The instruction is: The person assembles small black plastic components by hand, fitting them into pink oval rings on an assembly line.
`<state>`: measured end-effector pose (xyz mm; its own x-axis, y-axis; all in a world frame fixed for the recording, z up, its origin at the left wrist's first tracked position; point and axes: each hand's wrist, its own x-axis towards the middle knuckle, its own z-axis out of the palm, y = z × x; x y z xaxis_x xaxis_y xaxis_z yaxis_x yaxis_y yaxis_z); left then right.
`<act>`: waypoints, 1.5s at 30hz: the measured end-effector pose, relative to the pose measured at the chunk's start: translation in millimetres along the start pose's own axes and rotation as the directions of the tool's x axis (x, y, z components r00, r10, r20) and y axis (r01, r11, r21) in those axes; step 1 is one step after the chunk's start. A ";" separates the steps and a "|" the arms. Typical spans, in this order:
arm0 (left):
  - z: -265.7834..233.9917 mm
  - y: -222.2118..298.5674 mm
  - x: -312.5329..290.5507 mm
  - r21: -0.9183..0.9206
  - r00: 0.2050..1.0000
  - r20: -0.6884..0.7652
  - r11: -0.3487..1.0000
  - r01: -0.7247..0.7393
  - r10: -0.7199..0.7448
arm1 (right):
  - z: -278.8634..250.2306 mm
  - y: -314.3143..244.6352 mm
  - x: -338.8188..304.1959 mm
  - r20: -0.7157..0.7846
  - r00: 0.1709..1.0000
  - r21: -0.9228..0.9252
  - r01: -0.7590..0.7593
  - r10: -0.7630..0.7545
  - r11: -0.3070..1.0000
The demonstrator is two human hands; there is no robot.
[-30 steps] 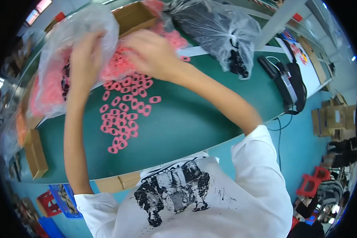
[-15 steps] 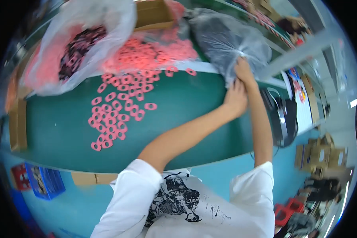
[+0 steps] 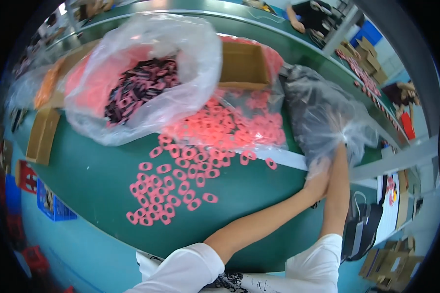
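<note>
A clear plastic bag (image 3: 303,105) with dark contents lies at the right of the green table, its plastic gathered into a tight neck. My right hand (image 3: 341,150) is closed at this neck, its fingertips partly hidden by the plastic. Just left of it and lower, my left hand (image 3: 319,177) grips the bag's loose end, with film lying over its blurred fingers. My forearms run close together near the wrists. Many flat pink pieces with oval holes (image 3: 156,195) are spread on the table left of my arms.
A large open plastic bag (image 3: 190,93) of pink and black pieces stands at the back left. Beside it are an open cardboard box (image 3: 244,66) and a clear bag of pink pieces (image 3: 259,124). A grey metal post (image 3: 401,158) and a black case (image 3: 364,229) are at the right.
The view has shifted, so table and bags sit lower and further right. My hands stay at the bag's neck; the film now covers the left fingers more.
</note>
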<state>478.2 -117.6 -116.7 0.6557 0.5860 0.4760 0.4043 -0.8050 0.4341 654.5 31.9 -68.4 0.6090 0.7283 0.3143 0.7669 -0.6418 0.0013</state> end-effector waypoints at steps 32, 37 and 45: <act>-47.8 7.9 -16.3 -0.129 0.988 -0.103 0.983 -0.127 0.114 | -12.4 97.1 -80.8 -0.090 0.511 -0.147 0.842 -0.855 0.519; -63.2 -3.7 -24.7 -0.198 0.961 -0.132 0.943 -0.267 0.244 | -74.4 59.0 -166.1 -0.121 0.824 0.201 0.567 -0.554 0.799; -91.6 -14.2 -68.2 -0.135 0.816 -0.223 0.812 -0.568 0.534 | -94.9 38.8 -232.8 -0.172 0.967 0.527 0.250 -0.187 0.812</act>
<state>369.4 -137.7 -85.3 0.6088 0.0690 0.7903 -0.1298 -0.9741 0.1851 523.3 -185.4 -51.4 0.4111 0.7831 0.4667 0.8819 -0.2121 -0.4210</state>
